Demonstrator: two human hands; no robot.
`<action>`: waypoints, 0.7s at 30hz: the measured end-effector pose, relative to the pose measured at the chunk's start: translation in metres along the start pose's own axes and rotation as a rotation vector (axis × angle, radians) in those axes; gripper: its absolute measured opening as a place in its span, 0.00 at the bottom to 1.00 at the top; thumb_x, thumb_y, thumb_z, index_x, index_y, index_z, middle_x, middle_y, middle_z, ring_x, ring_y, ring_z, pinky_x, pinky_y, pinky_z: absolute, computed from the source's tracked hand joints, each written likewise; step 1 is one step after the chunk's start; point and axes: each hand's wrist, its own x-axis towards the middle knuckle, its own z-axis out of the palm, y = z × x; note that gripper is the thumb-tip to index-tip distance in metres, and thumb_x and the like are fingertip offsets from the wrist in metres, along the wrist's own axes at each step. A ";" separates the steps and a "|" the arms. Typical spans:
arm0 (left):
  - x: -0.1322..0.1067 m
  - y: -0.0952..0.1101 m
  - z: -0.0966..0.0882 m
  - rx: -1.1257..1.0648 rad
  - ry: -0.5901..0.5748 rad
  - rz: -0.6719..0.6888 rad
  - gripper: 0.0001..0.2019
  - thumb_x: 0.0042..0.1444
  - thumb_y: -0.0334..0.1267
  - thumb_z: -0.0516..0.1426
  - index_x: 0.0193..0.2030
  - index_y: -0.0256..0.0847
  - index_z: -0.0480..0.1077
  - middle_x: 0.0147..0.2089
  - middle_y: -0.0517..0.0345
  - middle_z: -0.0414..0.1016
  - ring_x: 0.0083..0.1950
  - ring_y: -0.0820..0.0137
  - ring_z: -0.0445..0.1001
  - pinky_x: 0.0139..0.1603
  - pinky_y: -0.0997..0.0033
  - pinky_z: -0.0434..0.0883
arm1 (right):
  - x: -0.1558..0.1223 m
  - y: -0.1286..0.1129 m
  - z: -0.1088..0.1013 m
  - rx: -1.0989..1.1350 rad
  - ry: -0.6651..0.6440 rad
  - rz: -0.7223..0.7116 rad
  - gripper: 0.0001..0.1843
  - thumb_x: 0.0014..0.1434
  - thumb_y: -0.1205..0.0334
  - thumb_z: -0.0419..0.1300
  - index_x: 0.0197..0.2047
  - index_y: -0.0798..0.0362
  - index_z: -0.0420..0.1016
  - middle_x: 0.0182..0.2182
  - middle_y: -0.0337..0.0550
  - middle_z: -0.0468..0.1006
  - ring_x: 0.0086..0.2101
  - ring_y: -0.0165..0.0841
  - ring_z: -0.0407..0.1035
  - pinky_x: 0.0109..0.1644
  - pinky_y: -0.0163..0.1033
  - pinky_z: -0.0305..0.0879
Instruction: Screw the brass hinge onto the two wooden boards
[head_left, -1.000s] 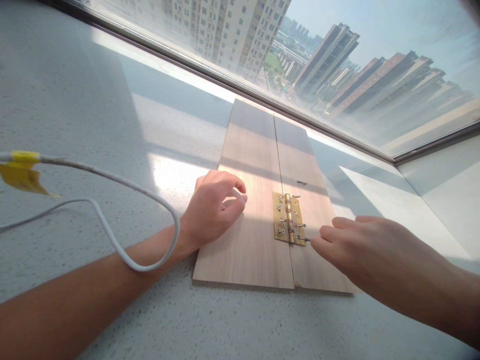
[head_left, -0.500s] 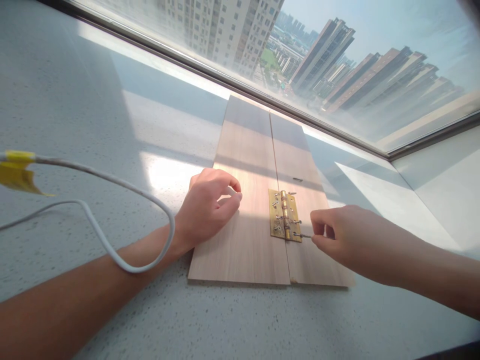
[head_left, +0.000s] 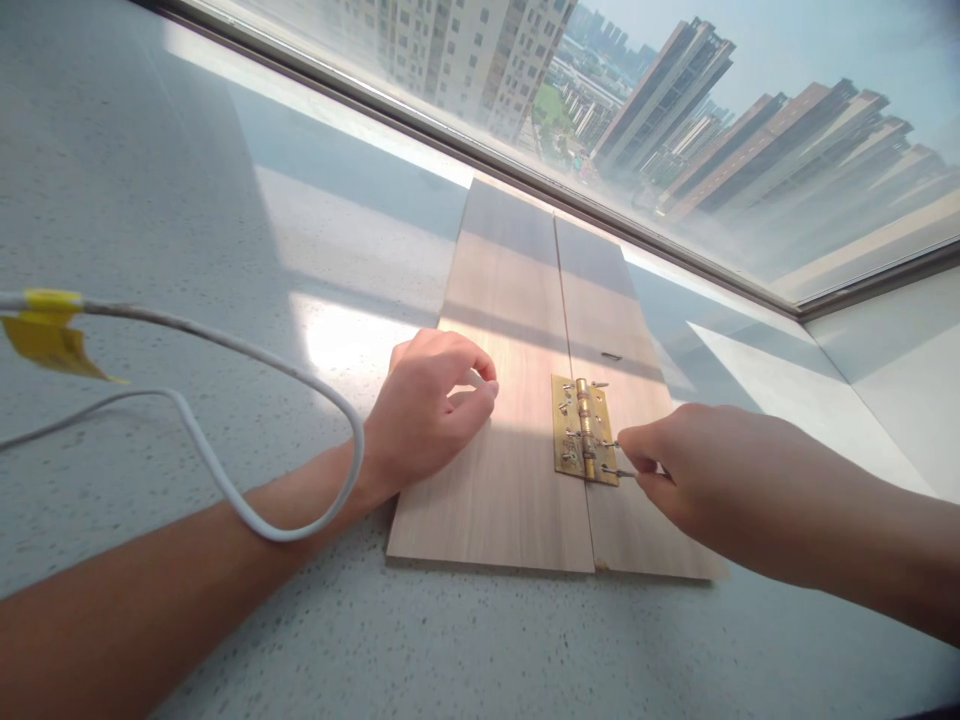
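A brass butt hinge [head_left: 586, 430] lies across the seam between two pale wooden boards, the left board [head_left: 487, 510] being the wider. Several silver screws [head_left: 571, 433] stand tilted in its holes. My right hand [head_left: 697, 480] is closed around a thin metal-shafted tool [head_left: 627, 474], like a screwdriver; its handle is hidden in the fist. The shaft points at the screw [head_left: 609, 469] in the hinge's lower right corner. Over the left board's edge rests my left hand [head_left: 439, 405], its thumb and index fingertip together. Whatever they may pinch cannot be made out.
A loose screw [head_left: 611, 356] lies on the right board above the hinge. A white cable [head_left: 225, 345] with a yellow tag [head_left: 56, 340] loops across my left forearm. The speckled counter [head_left: 300, 620] runs up to a window frame [head_left: 420, 130] behind the boards.
The whole view has shifted, so boards and hinge appear slightly farther right. My right hand's fingers have rolled closer to the hinge around the tool. My left hand keeps its place on the board.
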 end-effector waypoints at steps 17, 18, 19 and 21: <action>0.000 0.000 0.000 -0.022 0.008 -0.009 0.06 0.54 0.34 0.53 0.29 0.42 0.70 0.34 0.57 0.76 0.39 0.64 0.69 0.49 0.51 0.65 | -0.010 0.003 0.010 -0.295 0.127 -0.361 0.13 0.40 0.81 0.56 0.23 0.51 0.69 0.16 0.36 0.62 0.16 0.26 0.42 0.22 0.38 0.35; 0.000 0.000 0.000 -0.022 0.008 -0.007 0.06 0.54 0.34 0.53 0.29 0.42 0.70 0.34 0.57 0.76 0.39 0.65 0.69 0.49 0.51 0.64 | -0.008 0.001 0.006 -0.250 0.089 -0.273 0.13 0.42 0.80 0.55 0.23 0.51 0.69 0.16 0.36 0.62 0.16 0.26 0.42 0.22 0.38 0.36; 0.000 0.000 0.000 -0.022 0.007 -0.005 0.06 0.54 0.34 0.53 0.29 0.42 0.70 0.34 0.58 0.76 0.39 0.65 0.69 0.49 0.51 0.64 | -0.005 0.000 0.003 -0.203 0.063 -0.192 0.12 0.45 0.78 0.55 0.23 0.50 0.68 0.16 0.36 0.63 0.16 0.27 0.44 0.22 0.37 0.38; 0.000 0.000 0.000 -0.022 0.009 -0.002 0.06 0.54 0.33 0.53 0.29 0.42 0.70 0.34 0.58 0.76 0.39 0.65 0.69 0.49 0.52 0.64 | -0.002 0.000 -0.001 -0.096 0.031 -0.050 0.10 0.50 0.72 0.54 0.20 0.50 0.66 0.17 0.38 0.64 0.17 0.28 0.49 0.21 0.37 0.41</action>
